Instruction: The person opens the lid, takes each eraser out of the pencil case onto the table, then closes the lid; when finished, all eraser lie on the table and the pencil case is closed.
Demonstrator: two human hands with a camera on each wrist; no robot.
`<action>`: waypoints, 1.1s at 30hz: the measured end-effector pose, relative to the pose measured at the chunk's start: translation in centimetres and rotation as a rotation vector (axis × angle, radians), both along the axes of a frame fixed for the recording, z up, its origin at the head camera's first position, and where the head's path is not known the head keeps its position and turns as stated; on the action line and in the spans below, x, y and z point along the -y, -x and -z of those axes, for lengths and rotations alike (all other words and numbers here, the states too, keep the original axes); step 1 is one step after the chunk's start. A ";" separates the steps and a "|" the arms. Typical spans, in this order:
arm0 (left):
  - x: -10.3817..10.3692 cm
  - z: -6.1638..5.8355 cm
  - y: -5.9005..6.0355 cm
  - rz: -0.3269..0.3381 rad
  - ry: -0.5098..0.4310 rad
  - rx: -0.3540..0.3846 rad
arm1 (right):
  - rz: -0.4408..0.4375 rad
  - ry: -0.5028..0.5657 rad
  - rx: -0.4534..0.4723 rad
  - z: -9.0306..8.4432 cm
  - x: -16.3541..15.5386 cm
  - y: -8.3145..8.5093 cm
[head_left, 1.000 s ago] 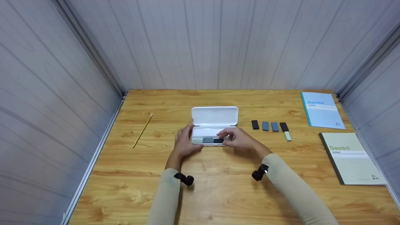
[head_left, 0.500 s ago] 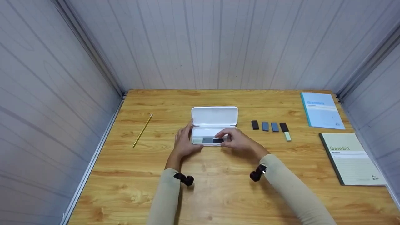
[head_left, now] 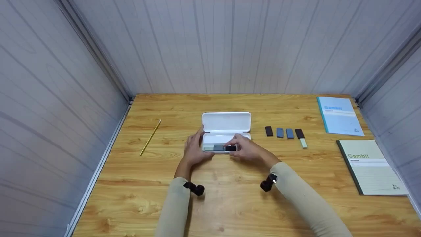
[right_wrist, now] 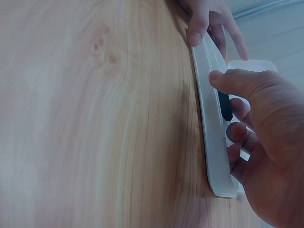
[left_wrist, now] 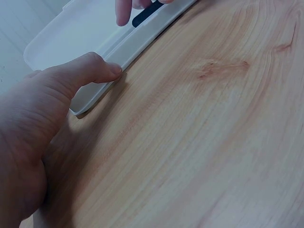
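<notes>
A white pencil case (head_left: 227,122) stands with its lid raised in the middle of the table. In its front part lie a pale eraser (head_left: 208,148), a grey-blue eraser (head_left: 218,147) and a black eraser (head_left: 231,148), side by side. My left hand (head_left: 194,149) grips the case's left end, thumb at the front edge and fingers along the side. With curled fingers, my right hand (head_left: 247,148) pinches the black eraser inside the case. The right wrist view shows the black eraser (right_wrist: 224,105) between thumb and fingers, partly hidden.
Right of the case lie a black block (head_left: 269,131), two blue blocks (head_left: 280,133) and a black block touching a pale green block (head_left: 303,143). A yellow pencil (head_left: 150,137) lies at left. Blue (head_left: 340,115) and cream notebooks (head_left: 371,168) lie at far right.
My right hand has shifted slightly left along the black eraser, which stays in about the same place. The left hand and the case have not visibly moved.
</notes>
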State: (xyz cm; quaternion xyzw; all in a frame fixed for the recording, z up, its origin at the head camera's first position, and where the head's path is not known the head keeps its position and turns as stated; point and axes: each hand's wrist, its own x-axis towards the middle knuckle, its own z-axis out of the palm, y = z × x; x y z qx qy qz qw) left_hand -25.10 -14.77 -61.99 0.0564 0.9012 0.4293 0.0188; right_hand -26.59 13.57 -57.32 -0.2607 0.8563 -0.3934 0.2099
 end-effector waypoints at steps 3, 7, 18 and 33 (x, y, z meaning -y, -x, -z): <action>0.0 -0.1 -0.1 -0.001 -0.005 -0.009 | -0.003 -0.007 0.007 0.0 0.0 0.1; 0.0 0.0 -0.1 -0.006 -0.012 -0.011 | 0.009 -0.029 0.031 -0.2 -0.1 -0.1; -0.1 0.1 0.1 -0.004 0.000 0.008 | 0.017 -0.083 0.032 -0.7 -0.3 -0.2; 0.0 0.3 0.0 0.009 -0.006 -0.016 | 0.023 0.053 -0.026 0.3 -0.9 0.7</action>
